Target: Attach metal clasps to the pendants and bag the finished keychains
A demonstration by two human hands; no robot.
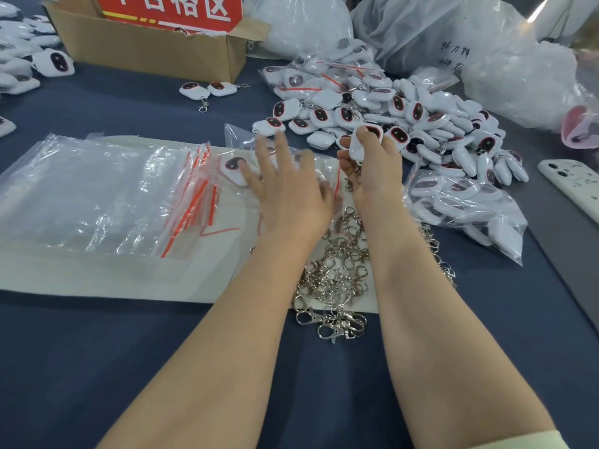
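Note:
My right hand (372,170) grips a white pendant (366,139) with a dark red-rimmed face, and a metal clasp (351,179) dangles below my palm. My left hand (288,186) lies spread with straight fingers on a clear zip bag (246,140) that holds another pendant (234,170). A heap of loose silver clasps (337,273) lies between my forearms. A large pile of white pendants (405,115) sits just beyond my right hand. A stack of empty zip bags (97,196) with red seals lies to the left.
A cardboard box (149,50) with a red sign stands at the back left. Two clasped keychains (207,90) lie in front of it. Bagged pendants (460,205) lie at right, a phone (573,183) at the far right. Big plastic sacks (421,30) fill the back.

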